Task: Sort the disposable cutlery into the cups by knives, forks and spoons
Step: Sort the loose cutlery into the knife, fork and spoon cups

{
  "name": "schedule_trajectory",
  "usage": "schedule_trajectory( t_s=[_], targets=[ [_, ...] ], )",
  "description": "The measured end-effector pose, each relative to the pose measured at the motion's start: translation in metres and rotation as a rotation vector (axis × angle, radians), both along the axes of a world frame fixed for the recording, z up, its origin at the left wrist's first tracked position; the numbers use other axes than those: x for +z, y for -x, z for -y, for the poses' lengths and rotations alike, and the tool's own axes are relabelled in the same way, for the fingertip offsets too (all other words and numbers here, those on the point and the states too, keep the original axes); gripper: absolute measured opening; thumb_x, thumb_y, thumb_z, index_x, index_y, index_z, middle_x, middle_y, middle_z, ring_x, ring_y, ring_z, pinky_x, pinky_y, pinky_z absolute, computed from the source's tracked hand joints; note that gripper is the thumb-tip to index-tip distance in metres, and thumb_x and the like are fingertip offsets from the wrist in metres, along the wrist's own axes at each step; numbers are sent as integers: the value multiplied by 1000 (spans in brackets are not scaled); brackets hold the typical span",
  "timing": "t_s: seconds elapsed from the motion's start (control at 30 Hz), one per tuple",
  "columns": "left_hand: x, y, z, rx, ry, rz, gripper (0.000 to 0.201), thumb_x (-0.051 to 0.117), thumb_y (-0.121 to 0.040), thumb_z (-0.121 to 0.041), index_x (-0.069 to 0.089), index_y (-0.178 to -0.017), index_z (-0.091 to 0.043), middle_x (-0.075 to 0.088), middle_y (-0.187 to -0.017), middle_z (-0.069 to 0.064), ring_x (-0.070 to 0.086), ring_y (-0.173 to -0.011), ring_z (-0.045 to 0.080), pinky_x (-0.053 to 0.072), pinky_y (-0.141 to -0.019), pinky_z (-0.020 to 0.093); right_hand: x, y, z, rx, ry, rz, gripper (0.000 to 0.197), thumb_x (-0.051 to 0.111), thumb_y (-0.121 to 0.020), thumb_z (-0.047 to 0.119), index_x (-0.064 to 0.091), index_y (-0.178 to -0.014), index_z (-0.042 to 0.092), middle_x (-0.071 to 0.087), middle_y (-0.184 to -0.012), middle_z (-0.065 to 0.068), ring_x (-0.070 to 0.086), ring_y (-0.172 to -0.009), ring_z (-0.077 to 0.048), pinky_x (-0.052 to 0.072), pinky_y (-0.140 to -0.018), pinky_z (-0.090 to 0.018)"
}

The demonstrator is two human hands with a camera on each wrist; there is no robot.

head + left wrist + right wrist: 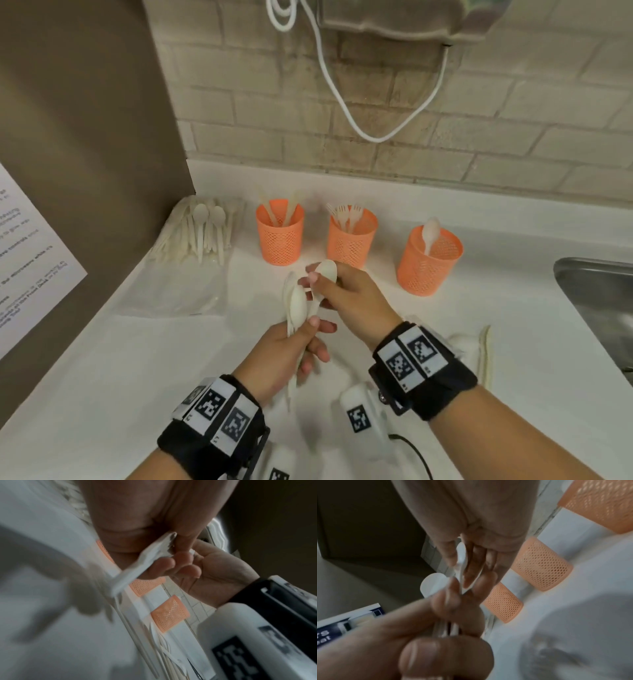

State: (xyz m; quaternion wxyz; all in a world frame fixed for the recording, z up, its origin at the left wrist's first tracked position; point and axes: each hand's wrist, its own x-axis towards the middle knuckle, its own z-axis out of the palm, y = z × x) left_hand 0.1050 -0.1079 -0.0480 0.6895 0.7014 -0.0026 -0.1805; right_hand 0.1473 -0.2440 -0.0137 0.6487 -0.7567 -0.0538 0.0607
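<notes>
Three orange mesh cups stand in a row on the white counter. The left cup (280, 236) holds knives, the middle cup (352, 238) holds forks and the right cup (428, 262) holds one spoon. Above the counter in front of them, my left hand (301, 346) grips a bundle of white spoons (297, 306) by their handles, bowls pointing up. My right hand (337, 291) pinches a single spoon (327, 270) from that bundle between thumb and fingers. In the left wrist view the handles (137, 566) cross under my curled fingers.
A heap of unsorted white cutlery (202, 231) lies on a clear plastic bag (178, 291) at the back left by a brown wall. A steel sink (603, 301) sits at the right edge. A few white pieces (486, 353) lie beside my right wrist.
</notes>
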Motion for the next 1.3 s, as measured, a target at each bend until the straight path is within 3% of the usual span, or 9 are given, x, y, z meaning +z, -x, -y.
schedule_trajectory(
  t_s=[0.13,0.3,0.47,0.6,0.73,0.83,0.97,1.17,1.3],
  targets=[
    [-1,5,20,24,68,10,32,42,-97,-35,62,-111,-15,63,-70,3,46,-49,9,39,-51,25,-8,13,11,-170,70,26,21,42,-99,17,61,-93,10,72,-84,0,65,-72,-13,53,-61,-23],
    [2,6,37,16,36,-20,25,40,-100,-24,53,-80,-20,43,-55,-7,32,-47,6,28,-46,19,-12,28,23,-54,44,-60,29,57,-92,34,50,-117,21,62,-89,6,62,-87,-10,51,-88,-32],
    [1,9,53,-63,-22,-37,21,34,-96,-1,49,-85,-10,38,-57,-2,31,-47,6,27,-44,18,-15,30,35,25,52,-22,46,75,-80,19,46,-116,19,61,-92,1,60,-82,-13,50,-70,-26],
    [3,11,55,-85,94,-44,23,39,-101,-18,59,-94,-10,51,-61,-2,37,-48,7,34,-47,20,-11,31,51,124,-115,-96,36,69,-85,15,50,-114,6,65,-91,-13,60,-59,-25,49,-53,-29],
    [0,15,53,-101,180,-41,45,51,-90,-48,63,-105,-7,58,-73,5,41,-53,11,38,-53,24,-13,28,67,159,-240,-131,29,61,-91,12,52,-112,-6,61,-87,-22,62,-54,-13,50,-64,-29],
    [2,16,57,-99,231,-65,43,47,-86,-44,63,-106,-10,61,-73,3,43,-53,10,38,-52,22,-12,30,70,151,-344,-177,15,50,-97,9,49,-111,2,57,-81,-20,56,-46,-18,49,-55,-26],
    [1,16,63,-114,188,-34,49,45,-85,-47,62,-113,-10,61,-73,1,43,-53,9,38,-52,22,-8,32,66,53,-444,-255,14,58,-93,14,45,-98,14,49,-67,-11,48,-39,-19,42,-44,-25],
    [2,16,61,-160,165,-57,40,46,-86,-42,61,-103,-9,55,-63,-3,41,-51,9,36,-52,21,-8,31,72,29,-382,-231,24,39,-96,1,60,-102,11,60,-88,-8,60,-81,-16,46,-63,-26],
    [0,18,65,-211,124,-98,32,56,-84,-45,61,-79,-14,41,-52,-5,34,-45,8,31,-48,20,-4,34,76,239,-492,-231,31,42,-98,22,53,-122,6,66,-102,-16,67,-88,-24,56,-75,-32]
  ],
)
